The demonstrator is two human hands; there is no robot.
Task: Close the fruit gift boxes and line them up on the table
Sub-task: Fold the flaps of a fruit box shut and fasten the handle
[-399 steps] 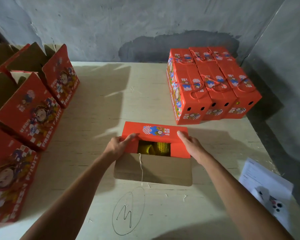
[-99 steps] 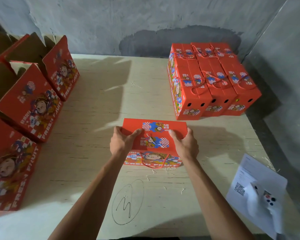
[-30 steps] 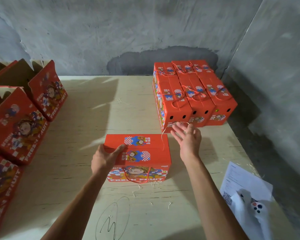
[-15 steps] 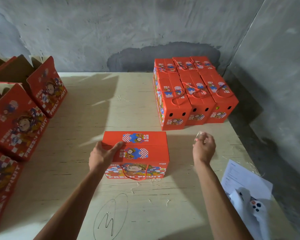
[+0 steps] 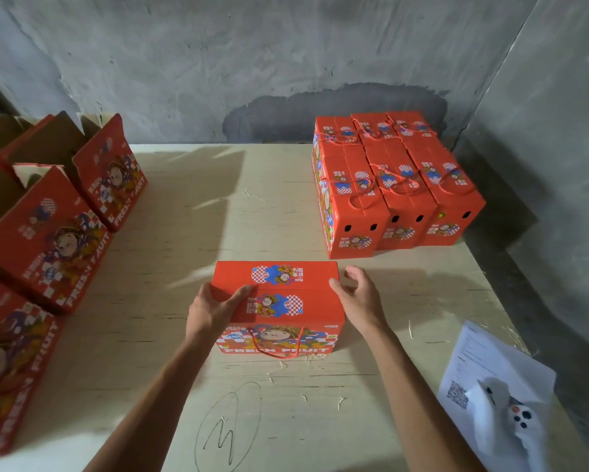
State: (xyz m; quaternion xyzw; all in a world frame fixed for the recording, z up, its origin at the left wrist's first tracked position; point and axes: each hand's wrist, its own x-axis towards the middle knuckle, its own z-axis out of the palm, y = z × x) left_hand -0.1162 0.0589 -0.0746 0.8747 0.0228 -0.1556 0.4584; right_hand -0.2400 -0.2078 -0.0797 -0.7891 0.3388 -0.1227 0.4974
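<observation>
Hands frame a closed red cardboard gift box (image 5: pixel 279 301) printed with cartoon figures and the words FRESH FRUIT, which sits near the middle of the pale wooden tabletop (image 5: pixel 218 216), a little toward the near edge. The left hand (image 5: pixel 215 310) rests on the box's top left corner, fingers laid fairly straight across the lid and thumb down the side. The right hand (image 5: pixel 359 301) is at the box's right end with fingers spread and loosely bent, gripping nothing; whether it touches the cardboard I cannot tell. A red rope handle (image 5: pixel 276 345) hangs down the box's near face. Toward the far right corner stands a tight block of closed red boxes (image 5: pixel 392 185), side by side with walls touching. Along the left edge stand open red boxes (image 5: pixel 55 233) with flaps raised. By the near right corner lies a white printed sheet (image 5: pixel 483 366) with a white game controller (image 5: pixel 521 427) on it. A pencilled, circled scribble (image 5: pixel 226 427) marks the near edge.
</observation>
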